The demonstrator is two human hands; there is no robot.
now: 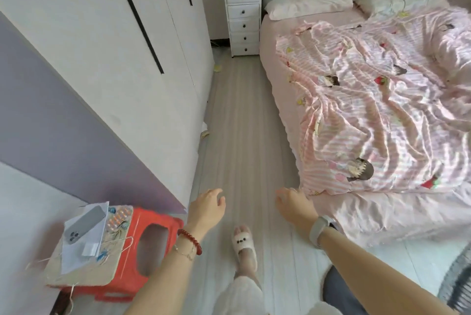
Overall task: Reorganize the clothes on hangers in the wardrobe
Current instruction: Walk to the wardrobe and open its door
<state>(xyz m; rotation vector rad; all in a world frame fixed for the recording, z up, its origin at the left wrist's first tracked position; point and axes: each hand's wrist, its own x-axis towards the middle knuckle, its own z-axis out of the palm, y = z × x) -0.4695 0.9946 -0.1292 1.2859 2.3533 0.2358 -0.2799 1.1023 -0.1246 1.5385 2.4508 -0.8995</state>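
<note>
progress: not begun, no clothes or hangers visible | tall white wardrobe with black slot handles [107,42]: doors closed, ahead-left | left hand [206,209], right hand [293,204]: fingers relaxed, loosely spread, holding nothing

Both bare forearms stretched out forward and low, left hand [207,209] with loosely curled fingers holding nothing, red bead bracelet plus a thin chain on that wrist, right hand [294,204] relaxed and empty too, palm down, grey band on its wrist
</note>
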